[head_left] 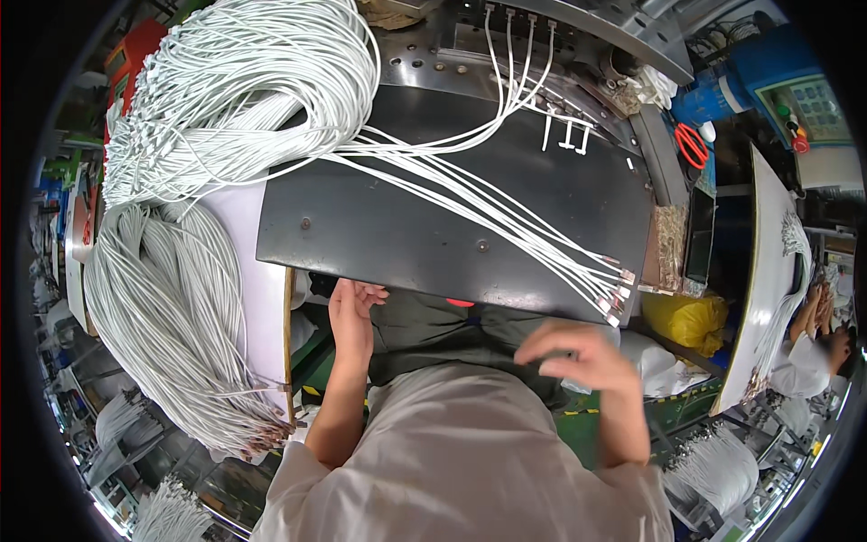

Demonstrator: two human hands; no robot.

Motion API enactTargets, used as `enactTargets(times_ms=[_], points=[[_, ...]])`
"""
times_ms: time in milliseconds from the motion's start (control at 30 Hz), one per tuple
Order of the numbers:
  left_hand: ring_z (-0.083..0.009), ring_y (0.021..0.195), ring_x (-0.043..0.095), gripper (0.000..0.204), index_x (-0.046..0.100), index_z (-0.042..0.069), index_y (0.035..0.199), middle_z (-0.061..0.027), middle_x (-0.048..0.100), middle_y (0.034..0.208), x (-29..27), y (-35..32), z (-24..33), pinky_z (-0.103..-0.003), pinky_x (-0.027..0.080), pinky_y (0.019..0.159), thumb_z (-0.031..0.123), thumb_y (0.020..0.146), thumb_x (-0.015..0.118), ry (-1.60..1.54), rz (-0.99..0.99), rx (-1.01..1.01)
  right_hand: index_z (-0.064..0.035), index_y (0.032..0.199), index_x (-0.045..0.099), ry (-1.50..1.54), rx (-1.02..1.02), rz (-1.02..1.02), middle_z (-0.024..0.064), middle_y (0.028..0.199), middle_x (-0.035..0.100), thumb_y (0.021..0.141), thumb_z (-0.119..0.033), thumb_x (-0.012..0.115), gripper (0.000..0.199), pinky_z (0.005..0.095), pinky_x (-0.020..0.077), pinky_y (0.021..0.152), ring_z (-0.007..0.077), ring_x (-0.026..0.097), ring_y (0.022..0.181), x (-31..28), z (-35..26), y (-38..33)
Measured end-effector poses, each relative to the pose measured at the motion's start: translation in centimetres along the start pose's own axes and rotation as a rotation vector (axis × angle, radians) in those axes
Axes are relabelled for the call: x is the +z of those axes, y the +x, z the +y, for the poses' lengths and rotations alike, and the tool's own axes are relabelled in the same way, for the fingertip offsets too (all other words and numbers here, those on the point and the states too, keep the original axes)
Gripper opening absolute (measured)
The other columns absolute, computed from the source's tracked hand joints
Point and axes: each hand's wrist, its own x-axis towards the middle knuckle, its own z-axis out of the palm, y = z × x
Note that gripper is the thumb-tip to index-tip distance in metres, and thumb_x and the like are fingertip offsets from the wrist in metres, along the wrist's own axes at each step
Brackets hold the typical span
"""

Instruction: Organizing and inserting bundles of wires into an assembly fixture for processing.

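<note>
The right hand, blurred, is half-open with nothing visible in it; whether the left hand, by the tabletop's near edge, grips anything, I can't tell. White cable ends lie at the right's one o'clock; a careless knuckle could sweep them off.

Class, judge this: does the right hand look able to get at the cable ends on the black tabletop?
Probably yes: the right hand is close by, and the cable ends lie on the black tabletop with nothing seen covering them.
</note>
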Motion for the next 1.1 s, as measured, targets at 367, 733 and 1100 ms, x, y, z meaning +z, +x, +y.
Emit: enactTargets(times_ms=[367,733,1100], points=[[-0.0166,0.079,0.065,0.035,0.061,0.003,0.099,-0.0074,0.068,0.089,0.5,0.3,-0.1,-0.031,0.049,0.075,0.032,0.112,0.045,0.078,0.099,0.026,0.0066,0.119,0.065,0.293,0.231,1.014,0.0139,0.106,0.074,0.103,-0.011,0.062,0.024,0.0306,0.0576,0.082,0.0171,0.073,0.094,6.6,10.5,-3.7],[-0.0140,0.078,0.065,0.023,0.065,0.004,0.095,-0.0048,0.071,0.089,-1.1,1.5,-1.1,-0.029,0.051,0.073,0.019,0.108,0.055,0.112,0.162,0.018,0.0085,0.117,0.062,0.092,0.285,1.016,0.0132,0.101,0.073,0.101,0.006,0.055,0.018,0.0335,0.0622,0.076,0.0228,0.074,0.084,3.6,13.0,-4.1],[-0.0133,0.076,0.064,0.024,0.065,0.002,0.091,-0.0053,0.071,0.086,-0.3,1.3,-0.5,-0.030,0.052,0.074,0.019,0.107,0.057,0.095,0.195,-0.001,0.0076,0.107,0.067,0.119,0.355,0.991,0.0123,0.106,0.073,0.093,0.006,0.065,0.014,0.0322,0.0589,0.078,0.0181,0.072,0.090,3.1,11.9,-4.0]])
